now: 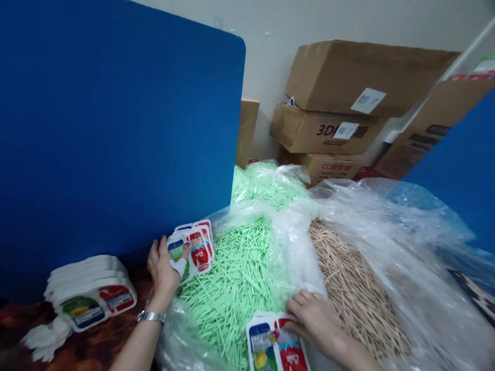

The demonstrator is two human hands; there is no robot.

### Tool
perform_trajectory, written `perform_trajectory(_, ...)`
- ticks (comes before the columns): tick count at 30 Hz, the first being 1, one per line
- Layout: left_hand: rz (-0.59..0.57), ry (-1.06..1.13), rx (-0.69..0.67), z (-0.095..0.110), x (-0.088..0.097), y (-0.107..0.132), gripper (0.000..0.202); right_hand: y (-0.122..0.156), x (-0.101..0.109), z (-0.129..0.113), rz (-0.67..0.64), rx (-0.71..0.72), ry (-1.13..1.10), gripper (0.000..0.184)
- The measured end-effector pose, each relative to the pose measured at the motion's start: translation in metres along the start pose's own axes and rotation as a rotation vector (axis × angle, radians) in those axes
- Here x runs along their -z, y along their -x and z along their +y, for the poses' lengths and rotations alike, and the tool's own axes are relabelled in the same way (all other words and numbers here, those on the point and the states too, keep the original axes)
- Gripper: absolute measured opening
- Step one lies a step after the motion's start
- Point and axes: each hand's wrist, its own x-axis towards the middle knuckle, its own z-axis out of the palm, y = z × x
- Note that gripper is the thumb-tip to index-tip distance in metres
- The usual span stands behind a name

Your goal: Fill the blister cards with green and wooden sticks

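My left hand, with a metal watch on the wrist, grips a fanned stack of printed cards, thumb on top and fingers along the far left edge. Something white covers part of that thumb. Nearer to me, my right hand is closed on the upper right edge of a second stack of printed cards, its thumb over the red panel. Both stacks have green, blue and red bottle-shaped panels. Under and between them lie many thin light-green sticks in a clear plastic bag.
Thin brown sticks fill another clear bag at right. A thick pile of similar cards sits at left beside a crumpled white tissue. Blue panels flank the space; cardboard boxes are stacked behind.
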Motion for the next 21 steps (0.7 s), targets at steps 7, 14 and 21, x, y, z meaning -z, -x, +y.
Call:
perform_trajectory(7,-0.211,0.243,-0.147,0.047,0.026,0.053,0.051,0.005,0.023,0.001,0.122,-0.101,-0.407,0.023)
perform_trajectory(14,-0.971,0.862,0.216,0.094,0.015,0.157,0.085,0.018,0.057,-0.014,0.191,-0.213,-0.881,0.025)
perform_trajectory(21,-1.002,1.268,0.423,0.123,-0.005,0.175,0.114,0.022,0.059,-0.045,0.177,-0.292,-1.525,0.031)
